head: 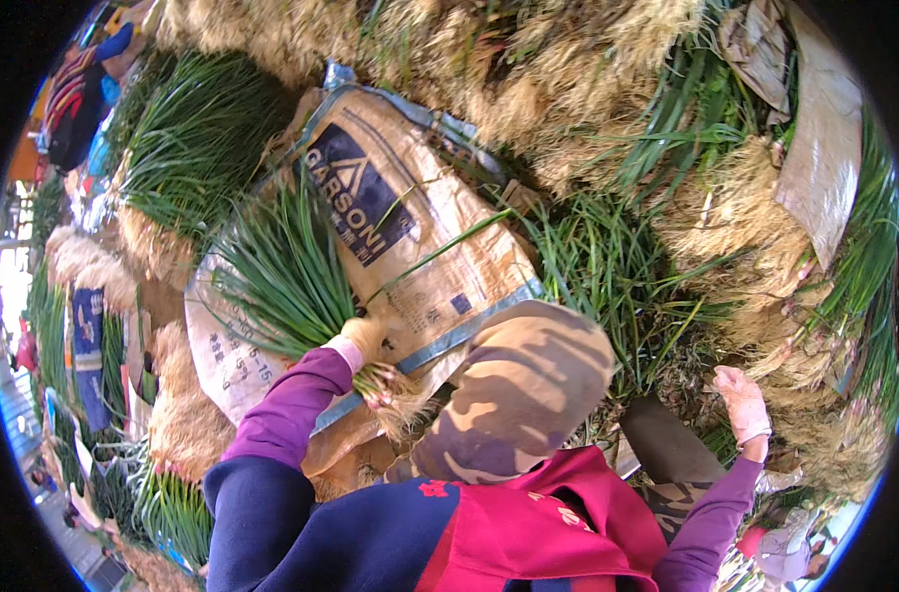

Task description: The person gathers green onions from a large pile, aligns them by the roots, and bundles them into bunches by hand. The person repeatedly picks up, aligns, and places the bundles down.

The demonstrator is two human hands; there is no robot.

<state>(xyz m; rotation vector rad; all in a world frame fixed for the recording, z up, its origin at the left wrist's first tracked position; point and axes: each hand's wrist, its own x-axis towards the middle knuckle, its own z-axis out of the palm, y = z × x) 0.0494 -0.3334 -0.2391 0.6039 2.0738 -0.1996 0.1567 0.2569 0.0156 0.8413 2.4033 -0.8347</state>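
My left hand (366, 337), in a pale glove, grips a bunch of long green scallion-like plants (290, 274) near its base. The leaves fan out to the upper left over a printed woven sack (449, 244); the pinkish-white stems and stringy roots (398, 399) stick out below the hand. Out to the right, my right hand (742, 403), also gloved, is held beside a heap of straw-coloured roots (738, 214). Its fingers are bent and small in the picture, and I see no plant in them. Loose green plants (605, 274) lie between that hand and the sack.
My camouflage-covered knee (523, 385) stands at the sack's lower edge. More bundled greens (205, 133) lie at the upper left, and root masses (435, 44) cross the top. A pale sheet (827, 140) lies over greens at the upper right. Another person (76, 111) is at the far left.
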